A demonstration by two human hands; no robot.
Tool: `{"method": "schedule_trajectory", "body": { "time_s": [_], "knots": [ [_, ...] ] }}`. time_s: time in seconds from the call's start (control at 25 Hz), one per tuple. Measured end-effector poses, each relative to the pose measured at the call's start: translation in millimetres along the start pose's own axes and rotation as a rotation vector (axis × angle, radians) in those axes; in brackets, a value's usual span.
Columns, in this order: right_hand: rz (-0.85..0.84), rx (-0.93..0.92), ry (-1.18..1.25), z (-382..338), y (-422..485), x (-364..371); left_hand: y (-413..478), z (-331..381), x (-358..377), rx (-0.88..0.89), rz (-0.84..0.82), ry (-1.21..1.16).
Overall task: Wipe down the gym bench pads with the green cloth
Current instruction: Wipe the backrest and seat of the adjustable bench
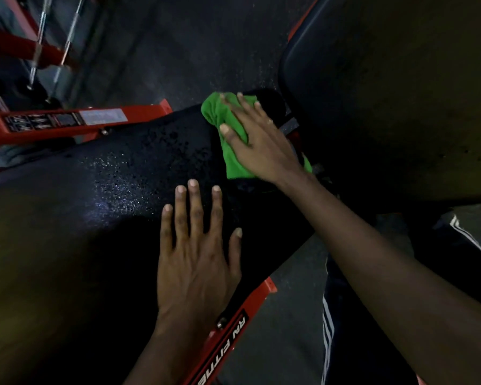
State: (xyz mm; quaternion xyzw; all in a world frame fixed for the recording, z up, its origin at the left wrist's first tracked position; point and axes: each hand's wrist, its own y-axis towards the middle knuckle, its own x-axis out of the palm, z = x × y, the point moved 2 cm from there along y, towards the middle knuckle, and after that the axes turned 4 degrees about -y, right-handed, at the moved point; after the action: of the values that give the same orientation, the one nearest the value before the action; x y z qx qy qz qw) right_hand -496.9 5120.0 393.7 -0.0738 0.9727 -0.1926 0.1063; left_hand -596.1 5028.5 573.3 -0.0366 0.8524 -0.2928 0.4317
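Note:
A black bench pad [100, 207] runs across the middle of the view, its surface speckled with wet droplets. My right hand [257, 145] lies flat with straight fingers on the green cloth [222, 115], pressing it onto the pad's far end near the gap. My left hand [197, 251] rests flat on the pad closer to me, fingers spread, holding nothing. A second black pad [386, 93] rises at the upper right. Part of the cloth is hidden under my right hand.
The bench's red frame [228, 345] with white lettering shows below the pad. More red frame [75, 120] with label stickers and chrome bars [39, 37] stand at upper left. Dark speckled floor [195, 51] lies beyond. My leg in striped dark trousers [342, 315] is at lower right.

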Motion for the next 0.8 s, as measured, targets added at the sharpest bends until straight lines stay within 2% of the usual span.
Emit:
{"method": "schedule_trajectory", "body": {
  "time_s": [0.16, 0.32, 0.44, 0.52, 0.6, 0.68, 0.8],
  "knots": [
    [-0.022, 0.074, -0.049, 13.3, -65.0, 8.0, 0.7, 0.9, -2.7, -0.01, 0.009, -0.008],
    [0.054, 0.165, 0.111, 12.3, -28.7, 3.1, 1.6, 0.8, -0.5, -0.015, -0.007, 0.018],
    [0.044, -0.013, 0.032, -26.4, 23.9, -3.0, 2.0, 1.3, 0.5, -0.01, -0.005, 0.014],
    [0.014, -0.178, -0.069, -56.8, 29.6, 1.8, 0.7, -1.6, -1.4, -0.013, 0.014, -0.039],
    [0.027, -0.241, -0.092, -62.3, 21.1, 9.8, 0.7, -8.7, -7.5, -0.043, 0.039, -0.129],
    [0.086, -0.165, -0.037, -44.3, 28.9, 9.3, 3.1, -15.3, -11.5, -0.053, 0.042, -0.138],
    [0.091, 0.059, 0.039, -12.1, 61.7, -1.6, 6.1, -15.8, -9.4, -0.003, 0.008, -0.039]
  ]
}}
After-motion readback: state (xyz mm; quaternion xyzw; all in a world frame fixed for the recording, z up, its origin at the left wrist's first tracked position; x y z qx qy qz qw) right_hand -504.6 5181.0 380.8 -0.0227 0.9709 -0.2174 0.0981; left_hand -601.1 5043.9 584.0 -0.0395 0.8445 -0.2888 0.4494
